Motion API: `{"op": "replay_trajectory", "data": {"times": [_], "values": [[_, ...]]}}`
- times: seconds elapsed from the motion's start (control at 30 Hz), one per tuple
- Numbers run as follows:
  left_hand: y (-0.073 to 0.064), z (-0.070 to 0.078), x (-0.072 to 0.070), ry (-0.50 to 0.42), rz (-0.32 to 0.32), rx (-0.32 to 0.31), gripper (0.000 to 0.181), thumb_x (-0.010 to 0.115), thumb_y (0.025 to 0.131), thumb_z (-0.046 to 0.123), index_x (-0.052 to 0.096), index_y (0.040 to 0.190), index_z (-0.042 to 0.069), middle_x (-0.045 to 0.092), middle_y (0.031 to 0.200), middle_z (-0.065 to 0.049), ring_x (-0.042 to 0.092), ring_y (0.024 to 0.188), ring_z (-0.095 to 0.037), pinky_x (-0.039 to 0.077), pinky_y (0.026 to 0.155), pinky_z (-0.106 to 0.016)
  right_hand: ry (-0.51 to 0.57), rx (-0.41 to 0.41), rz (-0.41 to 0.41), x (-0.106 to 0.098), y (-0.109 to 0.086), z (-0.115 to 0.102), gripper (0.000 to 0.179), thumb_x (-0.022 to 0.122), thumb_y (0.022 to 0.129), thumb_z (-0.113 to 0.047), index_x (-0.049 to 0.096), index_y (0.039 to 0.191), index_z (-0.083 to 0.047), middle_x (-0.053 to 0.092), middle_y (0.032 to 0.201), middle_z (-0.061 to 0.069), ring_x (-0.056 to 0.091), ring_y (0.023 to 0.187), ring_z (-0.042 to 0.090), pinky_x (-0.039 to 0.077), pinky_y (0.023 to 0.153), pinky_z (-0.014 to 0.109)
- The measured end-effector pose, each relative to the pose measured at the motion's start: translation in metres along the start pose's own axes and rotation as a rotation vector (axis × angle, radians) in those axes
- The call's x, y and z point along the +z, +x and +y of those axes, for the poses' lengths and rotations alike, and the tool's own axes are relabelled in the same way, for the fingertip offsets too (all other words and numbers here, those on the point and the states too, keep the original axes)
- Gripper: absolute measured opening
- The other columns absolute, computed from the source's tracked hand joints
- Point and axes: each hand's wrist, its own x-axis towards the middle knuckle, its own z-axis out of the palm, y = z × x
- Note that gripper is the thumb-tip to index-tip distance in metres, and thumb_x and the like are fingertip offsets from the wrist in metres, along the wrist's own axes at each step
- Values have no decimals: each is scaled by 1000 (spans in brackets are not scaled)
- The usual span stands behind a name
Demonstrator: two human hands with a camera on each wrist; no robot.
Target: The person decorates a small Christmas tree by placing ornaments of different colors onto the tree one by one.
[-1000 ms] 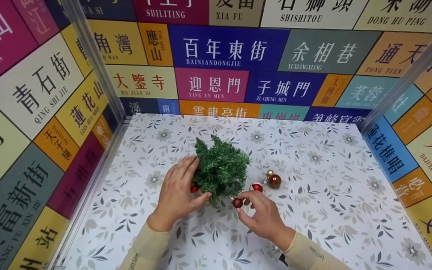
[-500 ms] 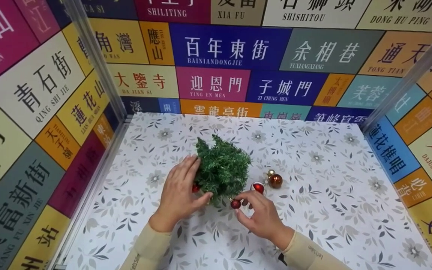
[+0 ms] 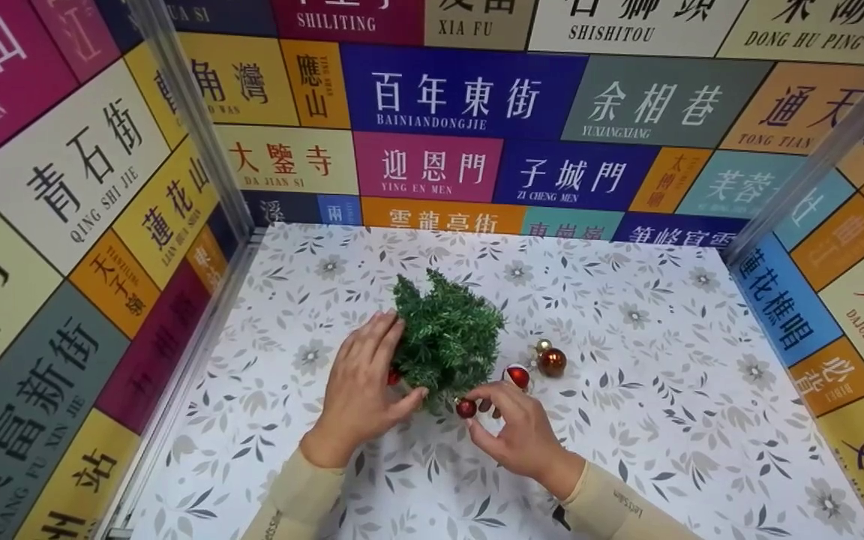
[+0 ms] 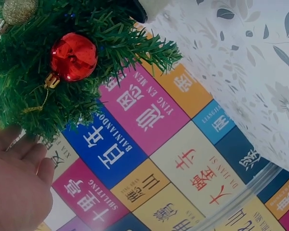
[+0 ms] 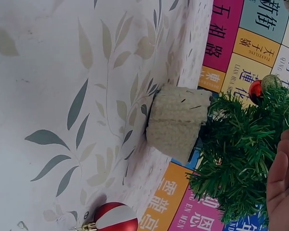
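Observation:
A small green artificial Christmas tree stands mid-table on a cream woolly base. My left hand rests along its left side, fingers extended against the branches and thumb out in front. Between right thumb and fingertips, my right hand pinches a small dark red bauble, close at the tree's front right branches. A shiny red bauble with a gold cap and loop hangs among the branches in the left wrist view, near a glittery gold bauble.
Just beyond my right hand lies a red-and-white bauble. Farther right, a copper-brown bauble lies beside a small gold bauble. The table has a leaf-patterned white cover, with sign-printed walls at the back and sides.
My right hand has carried the dark red bauble slightly left, nearer the tree's front. The left hand keeps its place against the branches.

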Motion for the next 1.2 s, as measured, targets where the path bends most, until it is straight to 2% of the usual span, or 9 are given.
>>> {"op": "replay_trajectory", "data": {"times": [0.27,0.33,0.47,0.6,0.7,0.87,1.03,1.2], "values": [[-2,2,4,-10,44,29,96,75,77,54,40,151,4,36,156,-14,30,145,-30,23,115,-48,31,12,-8,2,0,0,35,75,82,-10,65,115,-18,64,104,-12,61,76,14,52,58,28],[-2,4,4,-20,67,56,94,76,77,52,41,150,3,36,156,-15,30,144,-30,23,115,-48,36,11,-4,2,1,0,36,75,82,-10,66,115,-18,64,103,-11,61,76,14,51,58,28],[-3,7,6,-41,140,138,86,78,75,45,49,144,3,39,154,-17,35,141,-35,29,111,-53,38,9,-2,2,1,-1,36,75,82,-9,66,115,-19,64,103,-12,60,76,12,50,59,25],[-4,13,9,-37,194,215,67,79,72,42,62,126,6,43,152,-17,39,139,-36,36,105,-57,42,13,-6,1,2,-2,36,75,83,-10,65,116,-21,64,103,-13,60,78,9,50,59,24],[-5,18,12,-36,201,246,54,81,70,39,68,111,9,44,151,-16,40,139,-35,37,104,-56,48,10,0,2,3,-3,38,76,82,-9,65,116,-20,64,103,-13,60,77,10,50,59,24],[-9,22,18,-28,193,275,42,84,66,38,73,97,13,43,152,-15,40,139,-34,35,107,-53,64,7,4,1,4,-5,40,76,80,-7,65,117,-19,65,102,-11,60,77,11,50,60,24],[-12,24,22,-35,197,309,31,84,69,34,75,90,15,44,152,-15,40,139,-35,35,107,-53,80,4,5,1,6,-8,41,76,81,-6,65,118,-19,65,103,-9,59,80,9,46,65,16],[-13,27,22,-29,194,311,23,82,77,34,77,91,16,45,151,-13,40,139,-34,37,106,-53,115,8,-8,0,5,-10,40,76,83,-6,64,120,-18,65,104,-9,59,80,10,47,64,19]]}}
